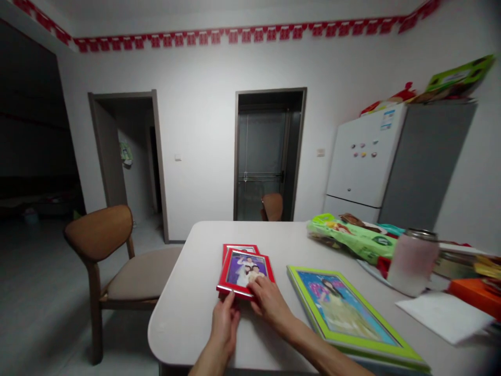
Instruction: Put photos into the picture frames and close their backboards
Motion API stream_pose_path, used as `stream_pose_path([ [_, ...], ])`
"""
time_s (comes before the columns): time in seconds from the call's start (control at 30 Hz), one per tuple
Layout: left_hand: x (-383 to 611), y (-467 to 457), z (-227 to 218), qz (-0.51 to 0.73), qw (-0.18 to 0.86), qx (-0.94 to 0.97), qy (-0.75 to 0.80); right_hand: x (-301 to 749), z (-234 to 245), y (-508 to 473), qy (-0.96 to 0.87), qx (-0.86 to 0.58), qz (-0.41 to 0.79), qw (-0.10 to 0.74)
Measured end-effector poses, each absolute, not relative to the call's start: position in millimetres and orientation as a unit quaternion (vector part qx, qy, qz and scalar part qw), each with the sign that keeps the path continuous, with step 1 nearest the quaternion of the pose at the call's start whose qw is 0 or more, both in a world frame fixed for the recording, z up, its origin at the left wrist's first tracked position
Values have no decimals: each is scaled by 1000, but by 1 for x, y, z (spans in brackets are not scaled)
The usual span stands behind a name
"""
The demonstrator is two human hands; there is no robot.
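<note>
A red photo frame (238, 271) with a picture of people against purple is between my hands, its near edge slightly raised. My left hand (225, 321) grips that near edge, thumb against the rim and fingers underneath. On the near right corner, my right hand (270, 303) pinches the same frame, fingertips over the picture and thumb below. Behind it lies a second red frame (252, 248), mostly covered by the first. To the right of my right hand, a large lime-green picture frame (313, 313) with a portrait in a yellow dress lies flat on the table.
The white table (183, 313) has a rounded left corner. On its right side are a green package (352, 237), a frosted pink jar (414, 261), white paper (444, 316) and an orange box (475, 295). A wooden chair (97, 235) stands left; a fridge (362, 156) is behind.
</note>
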State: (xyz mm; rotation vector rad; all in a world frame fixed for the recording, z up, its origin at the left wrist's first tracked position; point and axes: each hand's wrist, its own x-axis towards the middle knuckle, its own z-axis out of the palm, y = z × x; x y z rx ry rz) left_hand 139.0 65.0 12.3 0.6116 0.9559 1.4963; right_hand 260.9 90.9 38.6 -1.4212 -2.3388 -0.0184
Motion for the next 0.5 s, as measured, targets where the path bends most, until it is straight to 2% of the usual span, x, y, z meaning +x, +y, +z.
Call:
stream_pose_path([
  [0.1, 138, 55, 20, 696, 569, 264, 350, 254, 39, 62, -838, -479, 63, 256],
  [0.2, 134, 37, 29, 725, 501, 308, 360, 248, 43, 45, -801, -448, 206, 341],
  [0.37, 128, -4, 53, 641, 373, 473, 475, 255, 70, 31, -584, -464, 462, 480],
  [0.5, 139, -31, 59, 546, 289, 655, 435, 273, 92, 16, -475, -428, 548, 539],
])
